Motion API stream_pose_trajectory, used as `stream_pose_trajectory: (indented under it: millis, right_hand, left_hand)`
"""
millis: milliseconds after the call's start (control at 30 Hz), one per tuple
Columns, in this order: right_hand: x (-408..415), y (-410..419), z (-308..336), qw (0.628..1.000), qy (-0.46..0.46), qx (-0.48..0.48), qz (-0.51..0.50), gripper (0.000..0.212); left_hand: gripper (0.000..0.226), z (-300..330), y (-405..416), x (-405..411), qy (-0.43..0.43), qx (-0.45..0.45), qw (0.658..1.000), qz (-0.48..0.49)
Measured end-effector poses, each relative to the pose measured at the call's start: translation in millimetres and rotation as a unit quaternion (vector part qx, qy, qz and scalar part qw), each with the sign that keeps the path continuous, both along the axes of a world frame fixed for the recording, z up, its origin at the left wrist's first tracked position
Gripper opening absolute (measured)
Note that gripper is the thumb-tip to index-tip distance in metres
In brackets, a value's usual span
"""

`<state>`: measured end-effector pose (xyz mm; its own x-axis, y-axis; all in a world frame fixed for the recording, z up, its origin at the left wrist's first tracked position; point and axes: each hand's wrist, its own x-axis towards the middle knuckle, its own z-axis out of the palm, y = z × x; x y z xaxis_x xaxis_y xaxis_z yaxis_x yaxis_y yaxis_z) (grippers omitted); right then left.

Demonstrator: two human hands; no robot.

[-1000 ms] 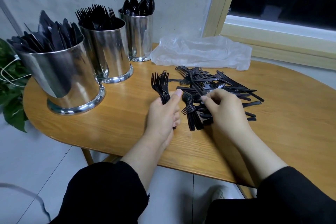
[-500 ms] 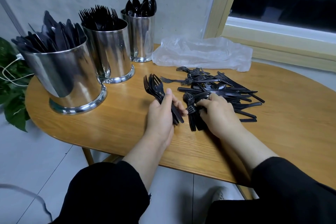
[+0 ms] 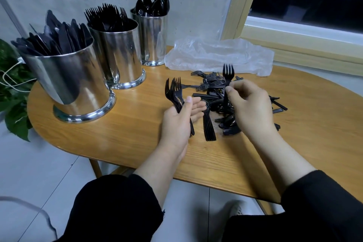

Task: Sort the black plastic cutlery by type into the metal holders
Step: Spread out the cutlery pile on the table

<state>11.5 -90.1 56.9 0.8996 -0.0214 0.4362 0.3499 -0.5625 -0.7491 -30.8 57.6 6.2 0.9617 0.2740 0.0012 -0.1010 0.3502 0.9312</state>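
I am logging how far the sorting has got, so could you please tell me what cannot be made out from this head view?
- Loose pile: the right hand covers its middle, so the remaining count and types are unclear.
- Bundle of forks in the left hand: tines overlap, so their number is uncertain.
- Three metal holders: walls hide how full they are.
- Plastic bag: any contents cannot be told.

The left hand (image 3: 179, 124) holds a bunch of forks (image 3: 173, 92); the right hand (image 3: 249, 108) pinches one fork (image 3: 228, 73) upright above the pile (image 3: 214, 94) on the tabletop (image 3: 137, 133).
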Motion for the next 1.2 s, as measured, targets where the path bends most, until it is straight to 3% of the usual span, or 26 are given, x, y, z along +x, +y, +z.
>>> stream_pose_trajectory:
  millis: [133,233,400,533,667,900,1033,1200]
  right_hand:
    - [-24.2,17.8,-0.5,0.99,0.099,0.057,0.083,0.008]
    - [-33.5,22.9,-14.8,0.988,0.094,0.071,0.097,0.014]
    - [-16.9,-33.8,-45.7,0.99,-0.052,-0.132,-0.012,0.012]
    - [-6.3,-89.7,-62.1,0.96,0.009,-0.265,-0.087,0.035]
    - [-5.1,-89.8,-69.1,0.952,0.023,-0.299,-0.061,0.037]
    - [-6.1,-95.5,-72.2,0.956,-0.004,-0.287,-0.062,0.02]
    - [-8.7,-97.5,-67.9,0.974,-0.066,-0.203,-0.078,0.014]
    - [-20.7,-96.4,-50.5,0.991,0.009,0.105,-0.078,0.006]
  left_hand:
    - [0.025,3.6,-7.8,-4.0,0.004,0.034,0.998,-0.048]
    - [0.032,3.0,-9.4,-5.3,0.01,0.064,0.997,-0.046]
    - [0.017,-0.7,-4.8,-5.3,0.013,0.087,0.995,-0.043]
    - [0.02,-1.5,-8.1,-4.9,0.009,0.134,0.989,-0.069]
    - [0.015,-1.9,-8.1,-5.6,0.01,0.12,0.989,-0.083]
    - [0.03,0.9,-8.5,-10.5,0.006,0.128,0.989,-0.067]
    - [0.023,4.2,-9.9,-13.4,0.01,0.132,0.989,-0.072]
    - [0.047,4.8,-16.2,-12.7,0.016,0.165,0.985,-0.055]
